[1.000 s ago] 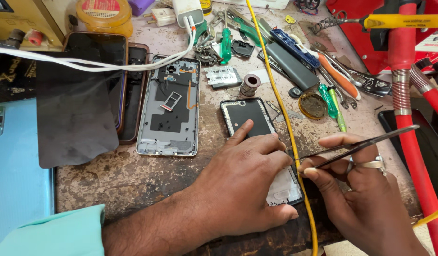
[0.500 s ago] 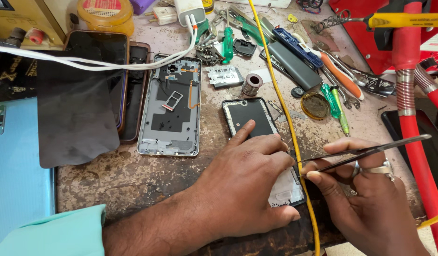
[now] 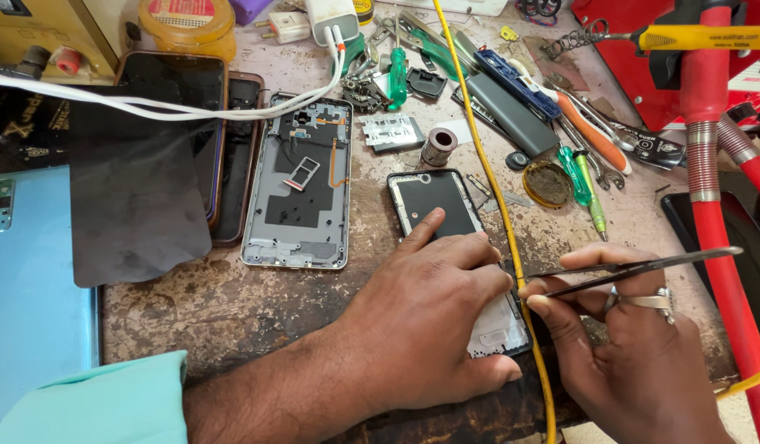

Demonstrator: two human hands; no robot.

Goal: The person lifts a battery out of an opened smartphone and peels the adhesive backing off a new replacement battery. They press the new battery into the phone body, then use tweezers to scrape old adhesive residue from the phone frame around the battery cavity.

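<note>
Black phone (image 3: 433,201), head view: lies face-down at centre of a worn bench (image 3: 232,304), top end toward 12 o'clock, lower half covered by left hand (image 3: 421,312)

- Left hand: fingers spread narrow and flat on the phone, forefinger toward 12, thumb at the bottom edge; pressing, not gripping
- Right hand (image 3: 635,353): at 4 o'clock of the phone, thumb and forefinger pinched on tweezers (image 3: 643,270); tip touches the phone's right edge, handle runs toward 2
- Yellow cable (image 3: 479,148): runs 12 to 6 along that same edge, crossing the tip
- Grey frame (image 3: 302,189): at 9 o'clock of the phone, near, empty of its board
- Dark sheet (image 3: 137,189): further toward 9, over two more handsets
- Screwdrivers (image 3: 581,177), solder spool (image 3: 437,148): loose between 12 and 2

Step judged: picking at a part on the right edge with the body held down. Work there calls for a steady tip and the cable kept off the spot
</note>
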